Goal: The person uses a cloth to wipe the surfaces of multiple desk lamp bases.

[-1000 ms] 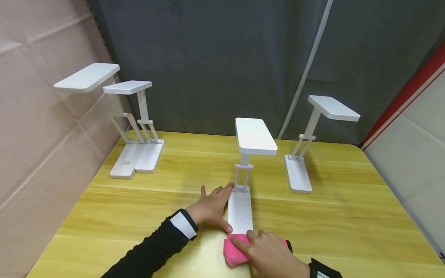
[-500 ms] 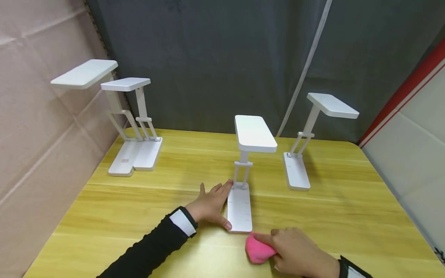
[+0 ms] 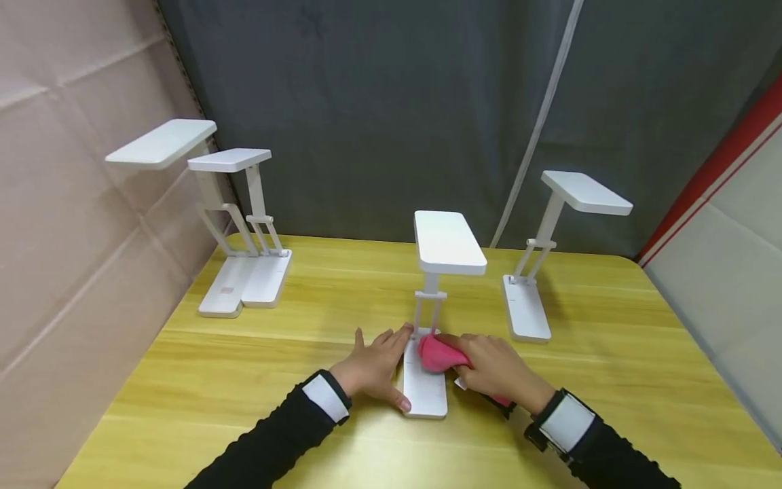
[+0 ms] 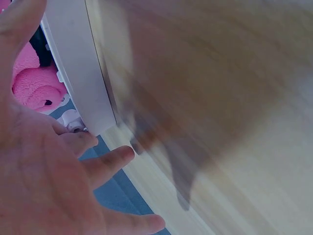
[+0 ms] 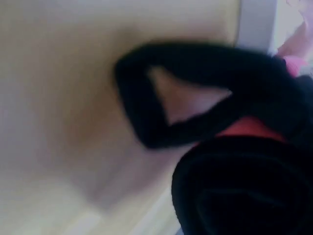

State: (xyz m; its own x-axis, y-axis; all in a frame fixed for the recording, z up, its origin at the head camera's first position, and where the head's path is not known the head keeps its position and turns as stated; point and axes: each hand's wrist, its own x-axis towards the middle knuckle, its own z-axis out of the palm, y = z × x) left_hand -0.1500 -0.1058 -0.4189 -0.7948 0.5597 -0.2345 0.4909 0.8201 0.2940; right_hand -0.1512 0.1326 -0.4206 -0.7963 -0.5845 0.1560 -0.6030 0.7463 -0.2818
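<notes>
A white folding desk lamp (image 3: 424,395) stands mid-table in the head view, its flat panel raised over a hinged stem. My left hand (image 3: 374,370) lies along the left side of its base, fingers spread and straight, fingertips near the stem and thumb by the front corner. With my right hand (image 3: 496,365) I grip a bunched pink cloth (image 3: 441,354) against the base, just in front of the stem. The left wrist view shows fluffy pink cloth (image 4: 39,88) beyond the base edge. A black loop (image 5: 134,98) and black rolled end (image 5: 230,186) hang below the right hand.
Two more white lamps (image 3: 263,285) stand side by side at the back left, bases touching. Another white lamp (image 3: 527,312) is at the right rear. A dark curtain (image 3: 342,122) hangs behind the wood-patterned table (image 3: 214,394), with a pale cloth wall (image 3: 73,238) on the left.
My right hand moved the pink cloth from the base's front end off to the right, then up onto the base near the stem. The left hand stayed in place.
</notes>
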